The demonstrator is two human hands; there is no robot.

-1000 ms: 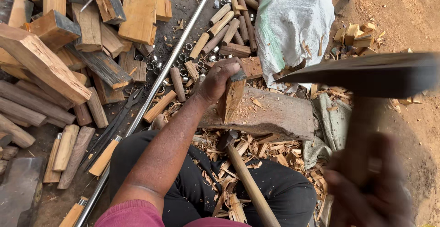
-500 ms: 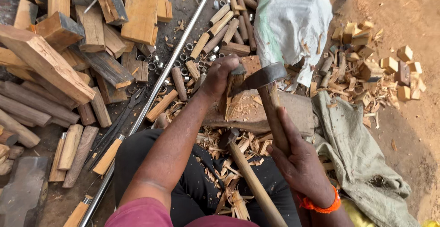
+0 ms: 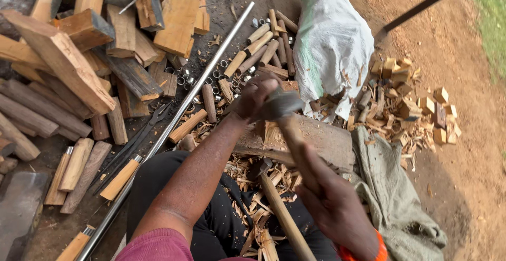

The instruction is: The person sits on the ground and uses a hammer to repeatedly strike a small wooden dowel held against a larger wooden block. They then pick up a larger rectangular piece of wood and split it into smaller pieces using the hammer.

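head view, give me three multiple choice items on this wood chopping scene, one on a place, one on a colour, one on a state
1. Where does the long metal rod lie?
A. across the white sack
B. on the ground between the stacked wood and the person's legs
C. on the chopping block

2. What colour is the band on the wrist of the right hand?
A. orange
B. blue
C. white

3. What is the left hand doing?
A. resting flat on the ground
B. lifting the sack
C. holding a piece of wood on the block

Answers:
1 B, the rod runs diagonally beside the wood pile, past the left knee.
2 A, an orange band shows at the bottom edge of the picture.
3 C, its grip is closed at the top of the piece, with the hatchet head right against it.
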